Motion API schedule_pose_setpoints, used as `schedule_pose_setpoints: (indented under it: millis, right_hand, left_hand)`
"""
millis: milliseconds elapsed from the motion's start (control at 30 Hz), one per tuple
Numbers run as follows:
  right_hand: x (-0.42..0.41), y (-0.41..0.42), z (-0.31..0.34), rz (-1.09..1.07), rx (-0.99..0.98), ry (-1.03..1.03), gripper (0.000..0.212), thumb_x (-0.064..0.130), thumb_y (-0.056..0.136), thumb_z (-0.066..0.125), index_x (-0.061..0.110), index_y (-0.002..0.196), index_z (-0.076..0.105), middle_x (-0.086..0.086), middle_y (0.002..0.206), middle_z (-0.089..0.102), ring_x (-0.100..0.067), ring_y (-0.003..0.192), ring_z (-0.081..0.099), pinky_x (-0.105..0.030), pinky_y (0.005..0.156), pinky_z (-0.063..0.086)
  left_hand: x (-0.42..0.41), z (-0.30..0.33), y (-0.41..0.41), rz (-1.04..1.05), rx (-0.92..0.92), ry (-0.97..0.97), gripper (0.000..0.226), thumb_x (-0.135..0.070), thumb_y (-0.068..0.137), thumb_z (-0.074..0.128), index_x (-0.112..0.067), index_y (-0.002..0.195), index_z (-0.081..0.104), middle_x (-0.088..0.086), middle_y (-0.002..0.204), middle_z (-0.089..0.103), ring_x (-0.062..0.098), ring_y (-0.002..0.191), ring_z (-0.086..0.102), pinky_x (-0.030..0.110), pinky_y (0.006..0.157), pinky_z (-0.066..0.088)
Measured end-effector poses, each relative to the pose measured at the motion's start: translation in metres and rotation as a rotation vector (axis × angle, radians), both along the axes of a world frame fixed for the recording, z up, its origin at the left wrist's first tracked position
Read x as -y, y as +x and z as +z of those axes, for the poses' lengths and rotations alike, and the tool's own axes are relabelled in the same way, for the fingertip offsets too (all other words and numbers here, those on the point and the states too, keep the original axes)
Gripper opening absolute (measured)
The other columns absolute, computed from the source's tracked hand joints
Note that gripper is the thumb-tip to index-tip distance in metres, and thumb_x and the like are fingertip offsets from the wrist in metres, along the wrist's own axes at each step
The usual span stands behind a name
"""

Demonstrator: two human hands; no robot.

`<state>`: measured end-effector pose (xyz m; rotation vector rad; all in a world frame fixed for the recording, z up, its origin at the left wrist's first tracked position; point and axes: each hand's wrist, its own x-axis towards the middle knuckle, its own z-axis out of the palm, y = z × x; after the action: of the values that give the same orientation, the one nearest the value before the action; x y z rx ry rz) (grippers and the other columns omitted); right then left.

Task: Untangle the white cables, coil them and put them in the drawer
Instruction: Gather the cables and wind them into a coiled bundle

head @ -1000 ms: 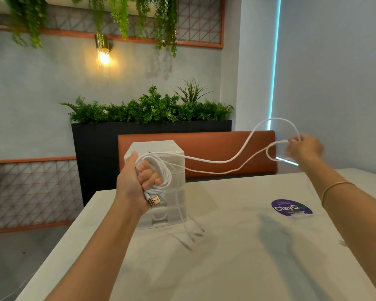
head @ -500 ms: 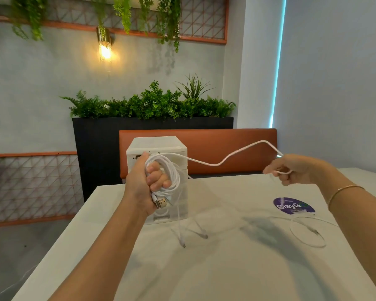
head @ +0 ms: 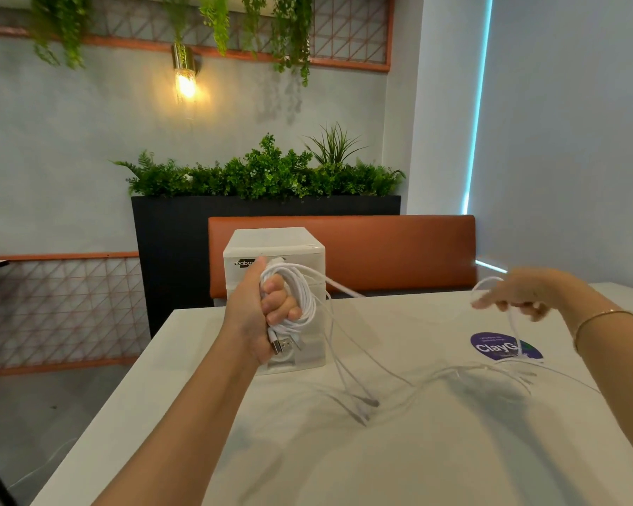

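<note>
Coiling white cables above a café table.
The left hand clenches a coil of white cable before the drawer unit; the blurred right hand apparently pinches a loose strand trailing onto the table.

The drawer box stands at twelve o'clock on the table, its front blocked by the left hand gripping the coiled cable. Loose cable trails across the tabletop toward two o'clock, under the right hand. Six o'clock offers bare tabletop.
</note>
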<state>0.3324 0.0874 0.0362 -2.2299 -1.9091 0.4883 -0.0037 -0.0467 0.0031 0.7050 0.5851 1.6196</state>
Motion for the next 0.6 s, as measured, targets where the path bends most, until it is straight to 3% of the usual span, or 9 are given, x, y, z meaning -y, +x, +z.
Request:
schedule_pose_setpoints:
  millis: [67, 133, 167, 233, 300, 400, 467, 533, 600]
  right_hand:
    - [-0.011, 0.012, -0.008, -0.114, 0.280, 0.030, 0.065, 0.051, 0.061, 0.081, 0.008, 0.108, 0.064, -0.010, 0.097, 0.062, -0.025, 0.083, 0.061, -0.033, 0.076, 0.052]
    - [-0.009, -0.001, -0.011, -0.124, 0.360, 0.128, 0.080, 0.053, 0.058, 0.082, 0.012, 0.123, 0.058, -0.009, 0.122, 0.058, -0.030, 0.110, 0.056, -0.037, 0.091, 0.048]
    - [0.000, -0.019, -0.008, -0.010, 0.312, 0.221, 0.080, 0.051, 0.063, 0.080, 0.012, 0.128, 0.053, -0.009, 0.128, 0.055, -0.030, 0.115, 0.054, -0.035, 0.093, 0.046]
    - [0.030, -0.070, 0.001, 0.319, -0.125, 0.357, 0.078, 0.045, 0.073, 0.074, 0.016, 0.138, 0.041, -0.003, 0.133, 0.050, -0.024, 0.119, 0.051, -0.032, 0.095, 0.042]
    - [0.069, -0.122, 0.003, 0.591, -0.521, 0.445, 0.072, 0.051, 0.078, 0.059, 0.021, 0.140, 0.038, 0.007, 0.128, 0.048, -0.013, 0.117, 0.049, -0.028, 0.097, 0.039]
    - [0.095, -0.177, -0.020, 0.794, -0.474, 0.474, 0.065, 0.060, 0.084, 0.029, 0.024, 0.136, 0.042, 0.010, 0.132, 0.049, -0.010, 0.119, 0.047, -0.027, 0.101, 0.034]
    - [0.094, -0.191, -0.039, 0.798, -0.618, 0.340, 0.055, 0.062, 0.089, 0.022, 0.031, 0.123, 0.053, 0.008, 0.125, 0.057, -0.010, 0.114, 0.053, -0.034, 0.105, 0.037]
    - [0.090, -0.192, -0.051, 0.761, -0.739, 0.222, 0.063, 0.070, 0.082, 0.023, 0.031, 0.109, 0.064, 0.003, 0.107, 0.067, -0.013, 0.099, 0.063, -0.039, 0.099, 0.046]
    - [0.086, -0.188, -0.055, 0.737, -0.778, 0.143, 0.072, 0.072, 0.076, 0.029, 0.015, 0.095, 0.068, -0.012, 0.079, 0.067, -0.019, 0.069, 0.064, -0.042, 0.082, 0.056]
  left_hand:
    - [-0.001, -0.001, -0.002, 0.017, -0.034, -0.023, 0.065, -0.046, 0.098, 0.034, -0.020, 0.039, 0.036, -0.006, 0.033, 0.026, 0.007, 0.027, 0.024, 0.016, 0.036, 0.033]
    - [-0.001, -0.004, 0.000, 0.031, -0.130, -0.046, 0.065, -0.046, 0.098, 0.034, -0.019, 0.039, 0.038, -0.005, 0.034, 0.028, 0.007, 0.028, 0.025, 0.017, 0.038, 0.033]
    - [-0.001, -0.005, 0.003, 0.025, -0.177, -0.057, 0.065, -0.047, 0.098, 0.035, -0.019, 0.039, 0.039, -0.005, 0.034, 0.029, 0.008, 0.029, 0.025, 0.017, 0.039, 0.032]
    - [-0.001, -0.008, 0.008, -0.015, -0.227, -0.080, 0.063, -0.048, 0.097, 0.037, -0.019, 0.040, 0.038, -0.004, 0.035, 0.028, 0.008, 0.029, 0.025, 0.017, 0.040, 0.032]
    - [-0.001, -0.011, 0.011, -0.081, -0.240, -0.076, 0.063, -0.050, 0.096, 0.038, -0.019, 0.041, 0.037, -0.004, 0.034, 0.027, 0.008, 0.028, 0.024, 0.015, 0.038, 0.032]
    - [0.003, -0.017, 0.013, -0.153, -0.301, -0.083, 0.063, -0.052, 0.094, 0.037, -0.018, 0.041, 0.037, -0.004, 0.033, 0.028, 0.007, 0.027, 0.024, 0.014, 0.036, 0.033]
    - [0.004, -0.022, 0.011, -0.143, -0.330, -0.112, 0.062, -0.053, 0.093, 0.037, -0.016, 0.044, 0.039, -0.001, 0.035, 0.032, 0.007, 0.028, 0.028, 0.014, 0.039, 0.035]
    - [0.004, -0.026, 0.006, -0.135, -0.332, -0.131, 0.062, -0.054, 0.092, 0.036, -0.015, 0.045, 0.041, 0.000, 0.037, 0.035, 0.008, 0.029, 0.030, 0.014, 0.040, 0.036]
    - [0.002, -0.031, 0.002, -0.146, -0.343, -0.143, 0.061, -0.056, 0.092, 0.034, -0.015, 0.047, 0.041, 0.001, 0.039, 0.036, 0.008, 0.030, 0.031, 0.016, 0.042, 0.037]
